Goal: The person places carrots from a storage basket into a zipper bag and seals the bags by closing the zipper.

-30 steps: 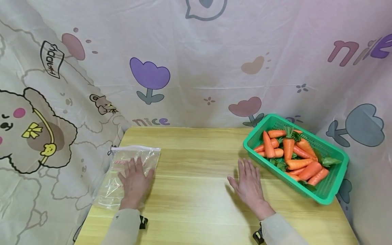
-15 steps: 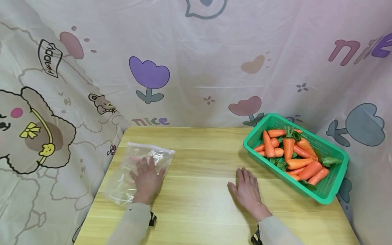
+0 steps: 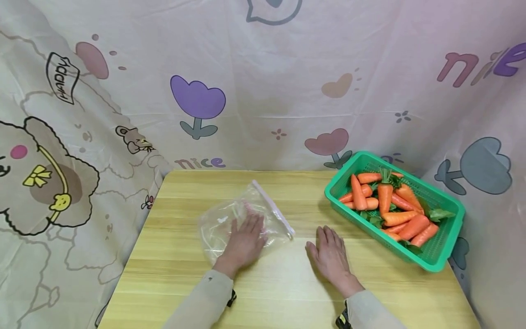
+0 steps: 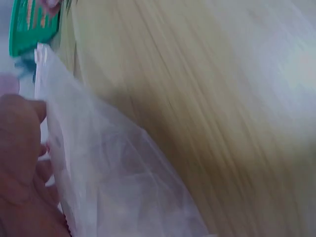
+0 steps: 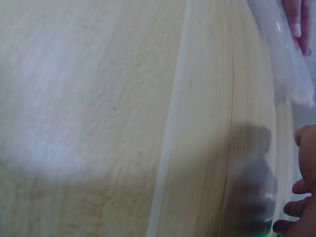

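Two hands [image 3: 245, 244] [image 3: 330, 256], fingers [image 3: 324, 237] straight, left's on bag [image 3: 222, 224]; basket [image 3: 445, 246] whole in head view only

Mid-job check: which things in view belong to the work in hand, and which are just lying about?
In the work:
clear plastic zip bag, under the left hand
pale wood-grain table, beneath the bag

Just around, untouched:
green perforated plastic basket (possibly needed)
orange carrots inside it (likewise)
pale printed cloth backdrop

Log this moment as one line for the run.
left hand: on bag | right hand: holding nothing, between bag and basket | carrots: in basket, none in bag
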`<state>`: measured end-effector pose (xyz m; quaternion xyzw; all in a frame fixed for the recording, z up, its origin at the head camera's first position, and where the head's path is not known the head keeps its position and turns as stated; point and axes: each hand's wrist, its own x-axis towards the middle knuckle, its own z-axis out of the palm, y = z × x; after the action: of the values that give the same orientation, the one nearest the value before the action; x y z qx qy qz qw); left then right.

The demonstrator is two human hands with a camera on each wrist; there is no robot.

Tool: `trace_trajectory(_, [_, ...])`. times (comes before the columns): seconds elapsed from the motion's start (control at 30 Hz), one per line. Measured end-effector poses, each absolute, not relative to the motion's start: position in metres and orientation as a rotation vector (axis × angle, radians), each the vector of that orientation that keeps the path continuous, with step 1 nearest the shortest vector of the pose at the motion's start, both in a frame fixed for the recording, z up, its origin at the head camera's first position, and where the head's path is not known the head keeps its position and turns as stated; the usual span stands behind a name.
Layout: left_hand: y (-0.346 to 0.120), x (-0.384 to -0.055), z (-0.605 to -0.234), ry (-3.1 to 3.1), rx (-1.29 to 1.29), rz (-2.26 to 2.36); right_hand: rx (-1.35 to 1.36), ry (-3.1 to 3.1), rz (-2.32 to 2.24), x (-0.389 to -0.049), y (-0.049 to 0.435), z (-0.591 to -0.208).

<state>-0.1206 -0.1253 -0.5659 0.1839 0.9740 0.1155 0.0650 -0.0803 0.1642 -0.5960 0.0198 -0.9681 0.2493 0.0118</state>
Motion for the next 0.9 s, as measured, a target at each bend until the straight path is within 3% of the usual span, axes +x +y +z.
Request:
trace_trajectory(0.33, [-0.089, -0.121, -0.566, 2.853, 0.952, 0.238, 0.124, -2.952, 0.861, -0.071, 0.146, -0.594])
trace_trajectory(0.63, [-0.097, -0.115, -0.559, 3.101, 0.373, 0.26, 0.148, -2.967, 0.778, -0.063, 0.14, -0.601])
trace_trajectory(0.9, [-0.118, -0.12, -0.577, 3.023, 0.405, 0.249, 0.16, -2.986, 0.803, -0.062, 0.139, -0.597])
